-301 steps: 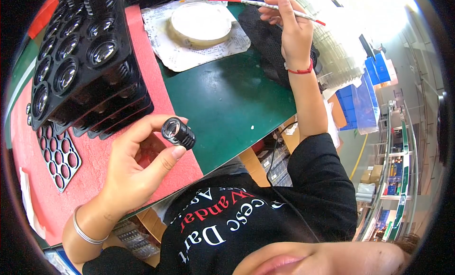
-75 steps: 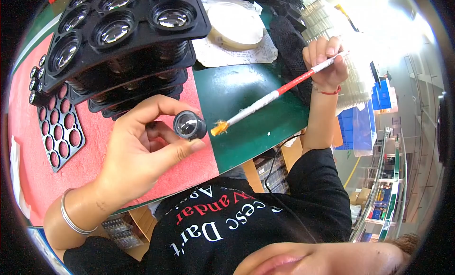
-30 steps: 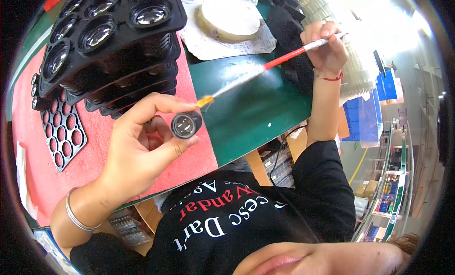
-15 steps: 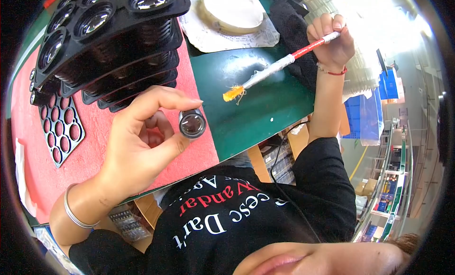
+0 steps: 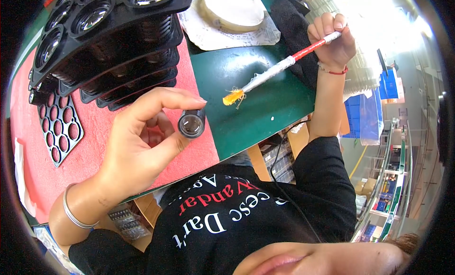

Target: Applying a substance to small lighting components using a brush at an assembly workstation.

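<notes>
My left hand [image 5: 137, 142] is closed in a pinch, thumb and forefinger on a small black lens barrel [image 5: 192, 124]. Its round glass end faces up toward me, over the edge of the pink cloth. Out to the right, my right hand [image 5: 333, 41] grips the far end of a long brush [image 5: 275, 72]. The brush has a red shaft, white tape wrapped along it and a frayed orange-yellow tip. That tip hangs above the green table, apart from the lens barrel. Loose fibres stick out around it.
Stacked black trays [image 5: 113, 42] holding large round lenses rise beyond my left hand. A black plate with round holes [image 5: 60, 128] lies on the pink cloth [image 5: 99, 147]. At the back, a round whitish pad [image 5: 232, 9] rests on printed paper. Dark fabric [image 5: 289, 28] lies by my right hand.
The lens barrel has tilted a little in my left fingers, showing more of its side. My right hand and the brush have barely shifted.
</notes>
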The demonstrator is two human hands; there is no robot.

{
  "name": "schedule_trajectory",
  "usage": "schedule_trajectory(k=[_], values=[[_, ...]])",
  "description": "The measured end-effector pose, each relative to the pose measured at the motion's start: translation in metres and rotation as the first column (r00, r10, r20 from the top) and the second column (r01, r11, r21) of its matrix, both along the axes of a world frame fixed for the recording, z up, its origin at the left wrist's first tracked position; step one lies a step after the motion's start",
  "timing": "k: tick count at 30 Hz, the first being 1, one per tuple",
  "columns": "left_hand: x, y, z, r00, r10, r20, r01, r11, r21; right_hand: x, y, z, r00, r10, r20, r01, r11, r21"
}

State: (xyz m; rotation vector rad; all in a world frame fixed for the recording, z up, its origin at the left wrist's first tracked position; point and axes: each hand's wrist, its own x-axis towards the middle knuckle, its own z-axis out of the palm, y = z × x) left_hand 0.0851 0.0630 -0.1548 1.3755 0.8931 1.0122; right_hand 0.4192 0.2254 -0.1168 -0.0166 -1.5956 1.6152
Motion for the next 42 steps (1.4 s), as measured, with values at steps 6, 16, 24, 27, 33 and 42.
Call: schedule_trajectory(k=[6,16,24,27,33,42], values=[[0.0,-0.001,0.001,1.0,0.001,-0.017,-0.001,1.0,-0.014,-0.001,-0.001,0.0,1.0,-0.003,0.005,0.002,1.0,0.011],[0.001,-0.001,0.001,1.0,-0.006,-0.009,0.005,0.999,-0.052,-0.001,0.0,-0.001,1.0,0.005,0.019,-0.006,1.0,0.02],[0.001,-0.001,0.004,1.0,-0.018,-0.008,0.018,0.997,-0.072,-0.001,-0.001,-0.001,0.999,-0.002,0.035,0.001,1.0,0.025],[0.0,-0.001,0.004,0.999,-0.023,-0.023,0.022,0.997,-0.074,-0.003,0.0,-0.001,0.999,-0.011,0.037,0.01,1.0,0.021],[0.0,-0.001,0.006,0.999,-0.023,-0.028,0.02,0.993,-0.115,-0.003,-0.002,-0.002,0.999,-0.029,0.027,0.029,1.0,-0.005],[-0.043,0.006,0.04,0.729,-0.349,-0.588,0.508,0.853,0.123,-0.007,-0.007,-0.002,0.994,-0.11,-0.026,0.109,0.993,-0.044]])
